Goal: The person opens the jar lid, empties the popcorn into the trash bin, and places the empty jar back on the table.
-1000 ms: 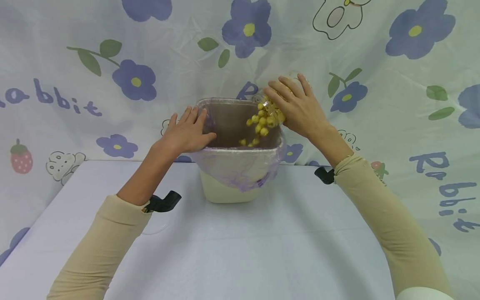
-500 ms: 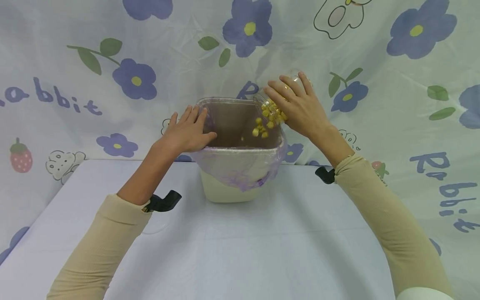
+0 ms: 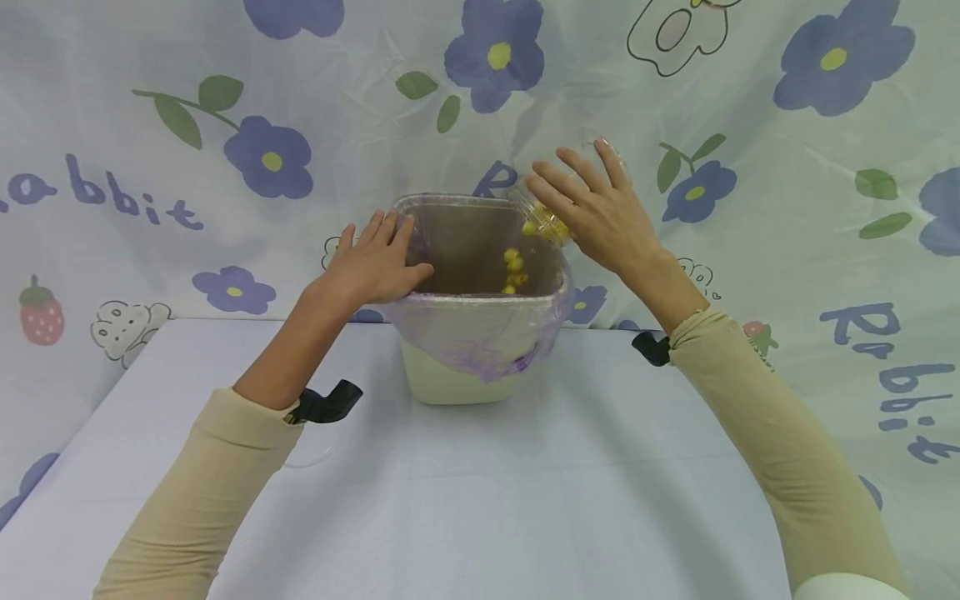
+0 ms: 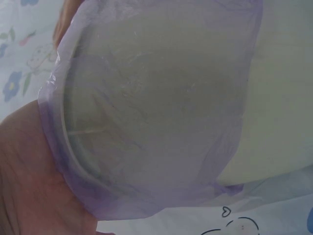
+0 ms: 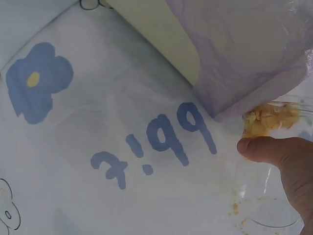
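Note:
In the head view a cream-coloured bin (image 3: 453,385) stands on the table, lined with a thin purple plastic bag (image 3: 480,333) folded over its rim. My left hand (image 3: 366,268) rests on the bin's left rim, fingers straight and spread. At the right rim my right hand (image 3: 606,215) grips a clear plastic jar (image 3: 546,223), tipped mouth-down toward the bin. Yellow popcorn (image 3: 513,262) falls from it into the bin. The right wrist view shows my thumb (image 5: 266,149) against the jar, with a clump of popcorn (image 5: 271,120) near the mouth and crumbs toward the base.
A white cloth covers the table (image 3: 480,517). Close behind the bin hangs a curtain (image 3: 360,50) printed with blue flowers and lettering. Black wrist-camera mounts (image 3: 327,402) stick out from both sleeves.
Popcorn has poured from the jar into the bin, leaving far less in the jar. My right hand has barely shifted, and the left hand stays on the rim.

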`<control>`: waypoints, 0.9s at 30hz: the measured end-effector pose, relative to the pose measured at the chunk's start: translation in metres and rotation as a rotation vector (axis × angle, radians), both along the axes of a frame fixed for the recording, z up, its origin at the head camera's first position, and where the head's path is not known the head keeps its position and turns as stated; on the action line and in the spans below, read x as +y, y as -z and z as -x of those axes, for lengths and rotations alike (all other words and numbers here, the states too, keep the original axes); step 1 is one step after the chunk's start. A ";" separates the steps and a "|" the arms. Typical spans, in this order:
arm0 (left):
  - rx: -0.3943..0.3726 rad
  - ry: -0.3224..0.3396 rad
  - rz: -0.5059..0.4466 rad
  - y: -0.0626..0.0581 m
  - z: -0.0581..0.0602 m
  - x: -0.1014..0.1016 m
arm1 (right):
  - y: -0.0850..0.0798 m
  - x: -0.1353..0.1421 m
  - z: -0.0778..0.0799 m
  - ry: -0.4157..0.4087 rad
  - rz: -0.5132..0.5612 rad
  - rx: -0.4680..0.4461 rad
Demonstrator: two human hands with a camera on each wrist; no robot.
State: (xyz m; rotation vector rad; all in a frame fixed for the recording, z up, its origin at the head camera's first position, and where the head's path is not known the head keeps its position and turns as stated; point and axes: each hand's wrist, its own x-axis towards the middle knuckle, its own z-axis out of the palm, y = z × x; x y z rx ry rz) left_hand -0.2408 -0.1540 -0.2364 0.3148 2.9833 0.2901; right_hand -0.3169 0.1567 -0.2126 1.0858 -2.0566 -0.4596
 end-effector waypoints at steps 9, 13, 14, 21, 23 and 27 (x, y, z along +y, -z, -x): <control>0.000 0.002 -0.005 0.000 0.000 -0.001 | -0.002 0.001 -0.001 0.041 -0.071 0.023; 0.002 0.001 -0.005 0.000 0.000 -0.001 | -0.002 0.001 -0.001 0.040 -0.103 0.058; 0.002 0.001 -0.005 0.000 0.000 -0.001 | -0.002 0.001 -0.002 0.032 -0.105 0.077; 0.002 0.002 -0.004 0.000 0.000 -0.001 | 0.003 0.000 -0.002 -0.067 -0.152 0.231; 0.001 0.002 -0.005 0.000 0.000 -0.001 | 0.006 0.000 -0.002 -0.067 -0.178 0.233; 0.002 0.006 -0.004 0.000 0.001 -0.001 | 0.009 0.000 -0.004 -0.039 -0.227 0.217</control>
